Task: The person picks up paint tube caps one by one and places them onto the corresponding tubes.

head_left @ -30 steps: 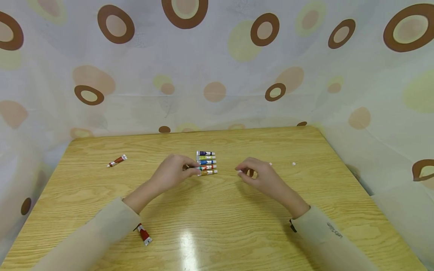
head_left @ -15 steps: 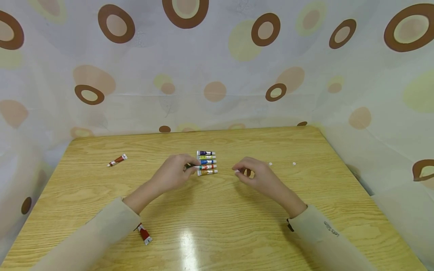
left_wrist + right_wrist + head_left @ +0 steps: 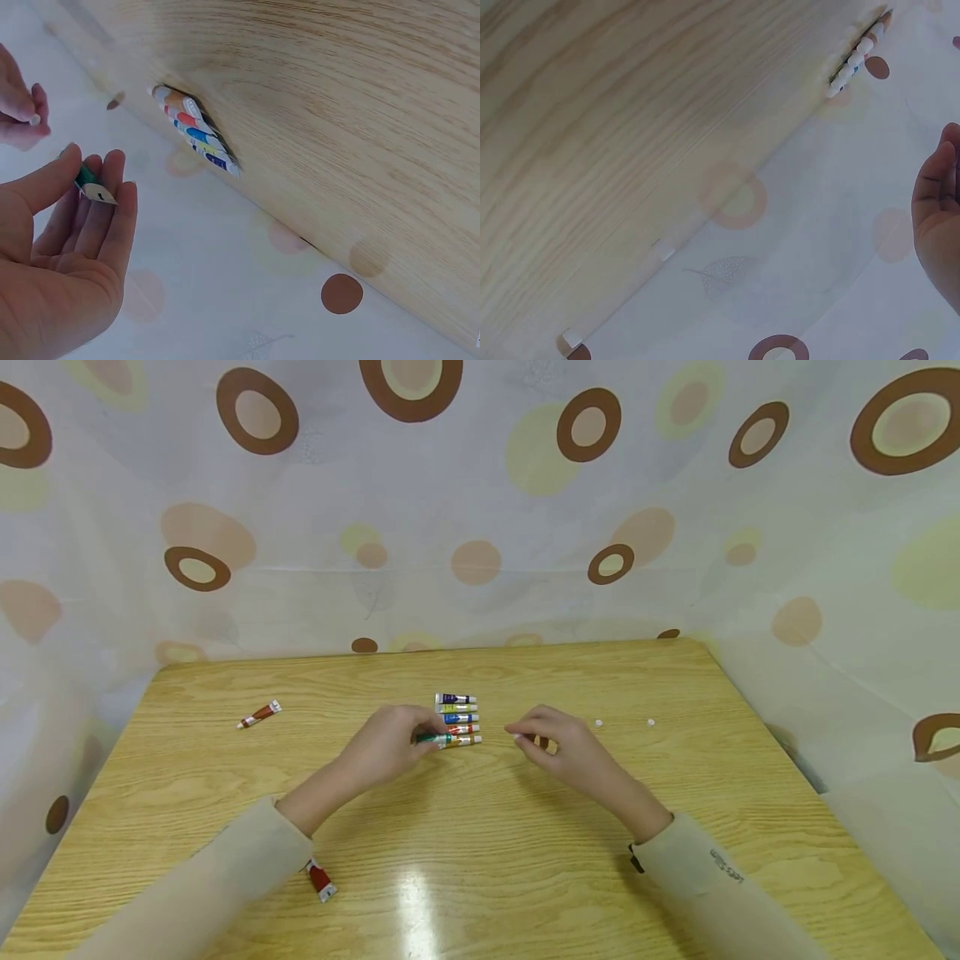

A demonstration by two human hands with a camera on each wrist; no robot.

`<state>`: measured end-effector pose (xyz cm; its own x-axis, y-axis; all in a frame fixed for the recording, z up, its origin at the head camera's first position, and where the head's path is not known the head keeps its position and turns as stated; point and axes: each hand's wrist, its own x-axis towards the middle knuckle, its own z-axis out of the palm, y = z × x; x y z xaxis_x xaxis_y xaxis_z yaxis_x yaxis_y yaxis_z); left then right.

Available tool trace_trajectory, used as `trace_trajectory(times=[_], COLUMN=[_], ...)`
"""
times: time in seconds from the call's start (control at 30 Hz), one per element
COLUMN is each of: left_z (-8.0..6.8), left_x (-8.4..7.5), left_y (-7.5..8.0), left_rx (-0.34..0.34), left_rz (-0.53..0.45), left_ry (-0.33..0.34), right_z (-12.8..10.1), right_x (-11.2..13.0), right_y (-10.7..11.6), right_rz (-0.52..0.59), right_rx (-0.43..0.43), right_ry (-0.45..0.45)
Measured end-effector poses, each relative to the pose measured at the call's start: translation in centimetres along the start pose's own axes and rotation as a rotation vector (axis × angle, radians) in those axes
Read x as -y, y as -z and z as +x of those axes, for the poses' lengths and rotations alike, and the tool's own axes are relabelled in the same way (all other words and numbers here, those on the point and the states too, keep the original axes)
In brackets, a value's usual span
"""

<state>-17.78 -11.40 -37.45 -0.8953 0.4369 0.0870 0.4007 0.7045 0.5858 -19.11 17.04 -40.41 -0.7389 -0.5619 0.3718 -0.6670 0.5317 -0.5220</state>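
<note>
The left hand (image 3: 390,745) pinches a small green paint tube (image 3: 433,737) (flat crimped end outward); the right hand (image 3: 558,745) seemingly pinches a tiny white cap (image 3: 34,119).

Small dark lettering stands on the beige right sleeve cuff (image 3: 726,865) near the wrist, too small to read. The printing on the row of small paint tubes (image 3: 457,720) is illegible too.

The left hand (image 3: 386,745) covers most of the green tube (image 3: 433,737). The red tube (image 3: 319,880) is half hidden under the sleeve (image 3: 225,877). The white bit in the right hand (image 3: 558,745) is too small to tell.
</note>
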Motion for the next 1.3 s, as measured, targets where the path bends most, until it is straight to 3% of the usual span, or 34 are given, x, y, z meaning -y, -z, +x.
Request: trace_trajectory(times=[0.73, 1.3], left_z=[0.0, 0.2], left_x=[-0.4, -0.8], left_y=[-0.4, -0.9], left_rx=[-0.054, -0.094], left_rz=[-0.005, 0.069], left_ry=[-0.074, -0.126], right_z=[0.8, 1.0], right_x=[0.8, 1.1], right_y=[-1.1, -1.6], right_rz=[0.017, 0.005], right_rx=[-0.072, -0.102], right_ry=[0.099, 0.106])
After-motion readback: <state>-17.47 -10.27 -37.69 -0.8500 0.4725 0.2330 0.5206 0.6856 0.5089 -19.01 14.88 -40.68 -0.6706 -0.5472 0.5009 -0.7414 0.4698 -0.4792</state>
